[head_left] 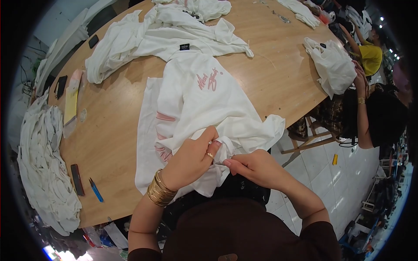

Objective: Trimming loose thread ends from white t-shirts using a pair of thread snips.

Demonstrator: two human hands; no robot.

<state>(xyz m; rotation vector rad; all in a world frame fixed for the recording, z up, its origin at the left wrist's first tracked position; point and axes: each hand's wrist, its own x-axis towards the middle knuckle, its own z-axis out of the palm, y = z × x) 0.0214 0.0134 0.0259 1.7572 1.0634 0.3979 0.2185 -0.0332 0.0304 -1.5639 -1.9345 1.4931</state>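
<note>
At nine o'clock, a rumpled heap of white cloth (45, 161) runs along the rim of the wooden counter (109, 148); toward eight, a blue-handled tool (96, 190) lies out of use. From eleven to twelve, more white garments (161, 32) sprawl loosely, unfolded. Just off centre toward seven, the left hand (187, 154) has its fingers clamped on a bunched fold of the white shirt (196, 102). That shirt spreads from centre toward twelve, pink lettering up, its gathered end near six. Toward four, the right hand (257, 167) has its fingers pinched together on a slim metal tool (220, 163) held at the fold. Work there seems under way, not finished; how much is done, I cannot tell. At two, another white garment (331, 65) lies by a co-worker's hand (360, 81).
</note>
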